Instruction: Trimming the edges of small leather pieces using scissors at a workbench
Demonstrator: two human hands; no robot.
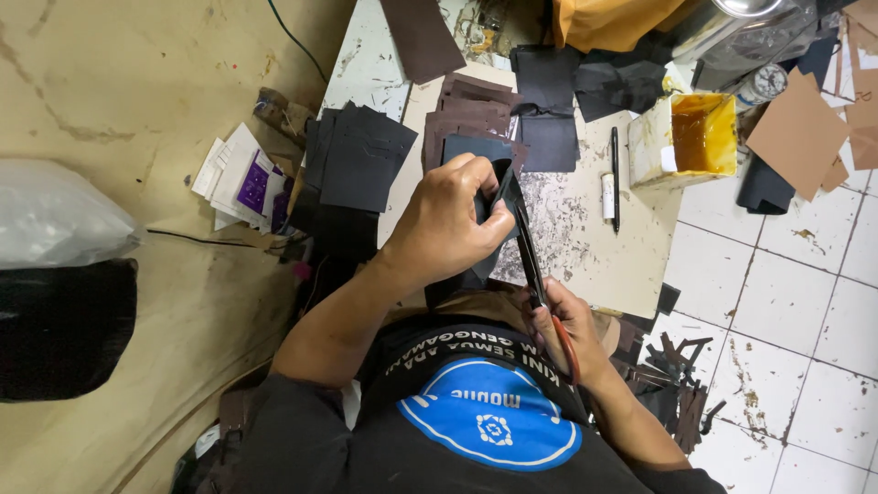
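Risk: your left hand [448, 224] pinches the dark leather piece [498, 197] right by the scissors [530, 265], so if the piece slips the blades could nick a finger or cut off-line. It's held in the air above the desk [585, 247], w/ no support, so it may twist. Glue tin [684, 137] sits near, open. Left hand: closed around the piece, wrist bent in. Right hand [567, 334]: low by your chest, fingers curled through the red scissor handles.

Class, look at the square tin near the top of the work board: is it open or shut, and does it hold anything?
Open. The square tin has no lid on, and yellow-orange liquid shows inside.
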